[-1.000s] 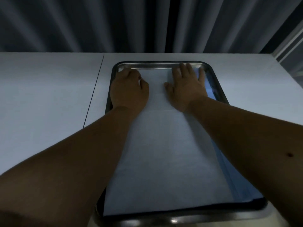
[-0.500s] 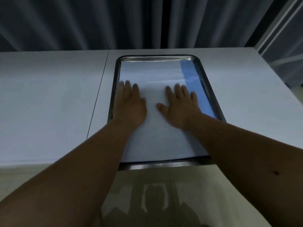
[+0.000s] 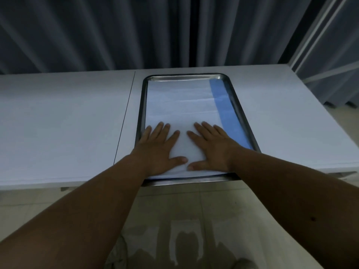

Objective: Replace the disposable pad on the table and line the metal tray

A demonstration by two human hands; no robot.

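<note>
A rectangular metal tray (image 3: 240,105) lies on the white table, its near edge at the table's front. Inside it a white disposable pad (image 3: 180,101) covers most of the bottom, with a blue strip (image 3: 225,109) showing along the right side. My left hand (image 3: 158,147) lies flat on the pad's near left part, fingers straight and spread, little finger at the tray's left rim. My right hand (image 3: 211,147) presses flat on the near right part. The thumbs point toward each other, a little apart.
The white table (image 3: 64,123) is covered by a white sheet, with a dark seam (image 3: 125,117) running front to back left of the tray. Dark curtains (image 3: 136,32) hang behind. Glossy floor tiles (image 3: 184,220) show below the table's front edge.
Both flat hands have slid along the pad from the tray's far end to its near end. The view has pulled back, so the table's front edge and the floor now show.
</note>
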